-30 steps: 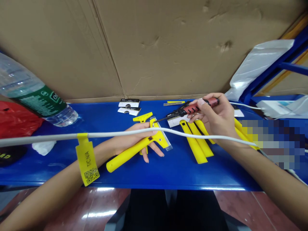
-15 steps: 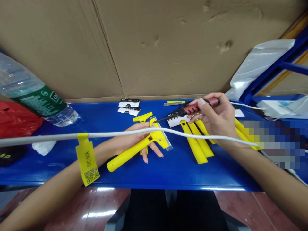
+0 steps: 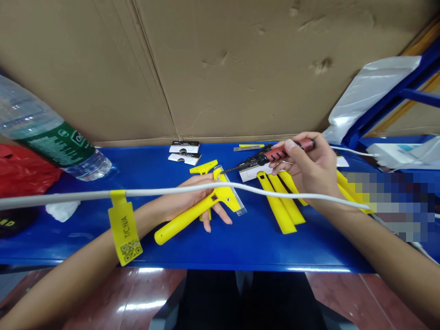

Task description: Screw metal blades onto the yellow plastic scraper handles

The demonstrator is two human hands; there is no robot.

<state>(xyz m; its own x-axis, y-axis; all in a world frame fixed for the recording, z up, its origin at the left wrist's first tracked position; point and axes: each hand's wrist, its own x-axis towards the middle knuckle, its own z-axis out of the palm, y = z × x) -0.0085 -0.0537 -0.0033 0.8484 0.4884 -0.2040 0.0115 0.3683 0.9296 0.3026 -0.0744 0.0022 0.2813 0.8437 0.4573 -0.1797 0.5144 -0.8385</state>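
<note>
A yellow scraper (image 3: 187, 220) with a clear-edged blade on its head lies across my left hand (image 3: 192, 197), which holds it from beneath, some fingers reaching out under the head. My right hand (image 3: 312, 160) grips a screwdriver (image 3: 275, 155) with a red and black handle. Its shaft points left, and the tip meets the upper end of the scraper's head. Behind that head lies another yellow scraper head piece (image 3: 203, 167). Several yellow handles (image 3: 280, 206) rest below my right hand, beside a black and white blade packet (image 3: 250, 172).
Two more packets (image 3: 184, 151) lie at the back near the cardboard wall (image 3: 240, 68). A white cable (image 3: 165, 191) crosses in front of both hands, carrying a yellow tag (image 3: 125, 233). On the left lean a water bottle (image 3: 51, 133) and a red bag (image 3: 25, 169); the table (image 3: 233, 250) is blue.
The screwdriver's handle and my right hand have shifted very slightly right. The scraper in my left hand has tilted a little; its handle end sits slightly higher and to the right.
</note>
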